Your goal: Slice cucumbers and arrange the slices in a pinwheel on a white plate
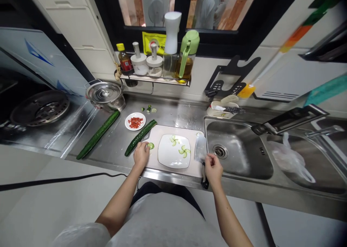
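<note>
My left hand (141,154) rests on the pale cutting board (157,160), fingers closed on a cucumber slice (151,145) beside the cut end of a cucumber (139,137). My right hand (213,168) hovers at the board's right edge, fingers curled by the handle of a cleaver (201,149) that lies flat on the board. Between the hands sits a white square plate (173,156) with two small fans of cucumber slices (184,151).
A second whole cucumber (98,134) lies on the steel counter at left, near a lidded pot (105,94). A small dish of chopped red chili (135,121) and cucumber scraps (149,109) sit behind the board. A sink (238,153) lies to the right, a condiment shelf (155,79) behind.
</note>
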